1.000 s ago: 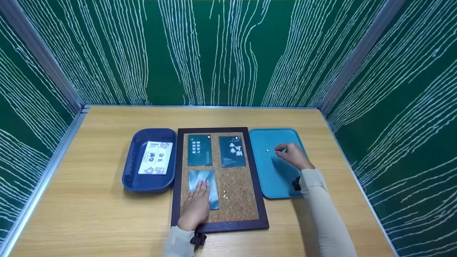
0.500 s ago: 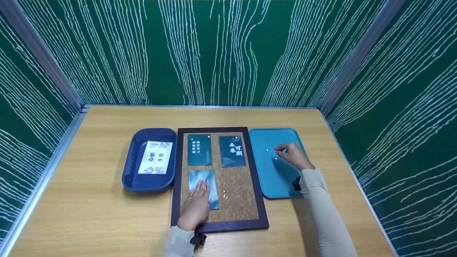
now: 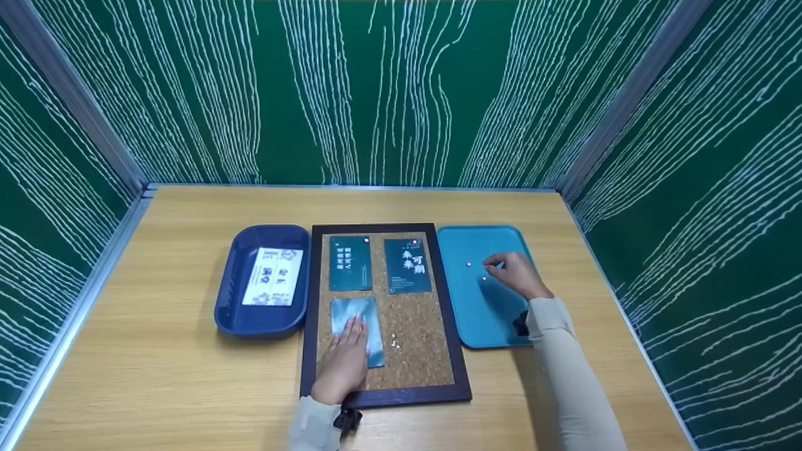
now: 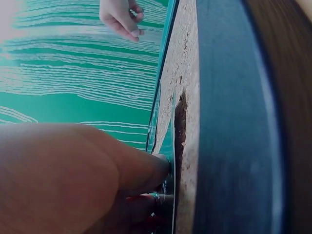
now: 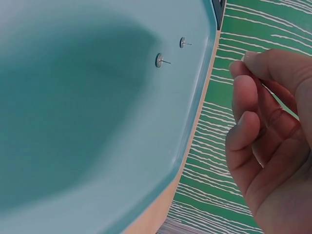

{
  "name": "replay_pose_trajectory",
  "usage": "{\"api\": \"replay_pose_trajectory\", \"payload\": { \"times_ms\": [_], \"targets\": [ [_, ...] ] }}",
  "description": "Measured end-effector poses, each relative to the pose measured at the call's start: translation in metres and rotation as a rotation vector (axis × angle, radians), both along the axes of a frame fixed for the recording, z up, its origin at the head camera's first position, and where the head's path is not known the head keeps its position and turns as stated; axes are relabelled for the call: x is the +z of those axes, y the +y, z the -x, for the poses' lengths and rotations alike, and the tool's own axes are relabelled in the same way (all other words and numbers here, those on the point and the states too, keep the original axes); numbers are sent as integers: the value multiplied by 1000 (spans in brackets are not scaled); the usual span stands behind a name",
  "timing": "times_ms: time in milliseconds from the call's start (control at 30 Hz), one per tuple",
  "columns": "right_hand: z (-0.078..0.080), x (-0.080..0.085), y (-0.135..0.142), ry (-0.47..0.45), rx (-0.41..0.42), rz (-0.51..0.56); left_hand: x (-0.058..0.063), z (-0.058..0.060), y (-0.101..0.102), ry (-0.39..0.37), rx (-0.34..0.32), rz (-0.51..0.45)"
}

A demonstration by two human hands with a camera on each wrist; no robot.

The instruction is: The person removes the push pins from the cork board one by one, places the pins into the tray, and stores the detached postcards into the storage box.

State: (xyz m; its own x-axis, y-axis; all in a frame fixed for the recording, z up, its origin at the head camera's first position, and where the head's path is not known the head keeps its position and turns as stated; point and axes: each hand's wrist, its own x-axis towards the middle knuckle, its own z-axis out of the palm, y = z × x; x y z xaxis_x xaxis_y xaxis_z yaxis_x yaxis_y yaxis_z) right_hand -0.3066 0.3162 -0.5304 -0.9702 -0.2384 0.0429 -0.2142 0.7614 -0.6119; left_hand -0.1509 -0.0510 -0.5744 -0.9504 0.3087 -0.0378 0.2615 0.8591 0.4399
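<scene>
My left hand (image 3: 344, 360) lies with straight fingers on a pale shiny blue card (image 3: 374, 341), pressing it to the cork board (image 3: 420, 363). The left wrist view shows the fingertips at the card, whose near edge stands slightly off the cork. My right hand (image 3: 514, 272) hovers over the light-blue tray (image 3: 454, 313), thumb and forefinger together, other fingers curled. Between those fingertips nothing shows in the right wrist view. Below them on the tray lie two thumbtacks, one thumbtack (image 5: 159, 60) and a farther thumbtack (image 5: 183, 42), both points upward.
Two dark green cards, a left card (image 3: 349, 266) and a right card (image 3: 408, 275), are pinned at the board's top. Small shiny tacks (image 3: 395, 342) lie on the cork. A navy bin (image 3: 229, 307) with a white printed card (image 3: 273, 277) stands left of the board.
A second thumbtack has come into sight on the tray beneath my right hand, where one second ago only one showed. Both hands have stayed almost still.
</scene>
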Motion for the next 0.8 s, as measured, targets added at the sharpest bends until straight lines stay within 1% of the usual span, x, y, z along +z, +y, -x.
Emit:
{"api": "replay_pose_trajectory", "payload": {
  "times_ms": [233,367,467,800],
  "targets": [
    [-1,3,-3,-37,-32,28,0,2,0,-36,0,16],
    [-2,5,-4,-37,-47,28,1,2,0,-45,-1,16],
    [-3,6,-5,-33,-57,30,2,2,0,-45,0,14],
    [-7,12,-10,-49,-119,119,0,2,1,-28,11,-2]
  ]
}}
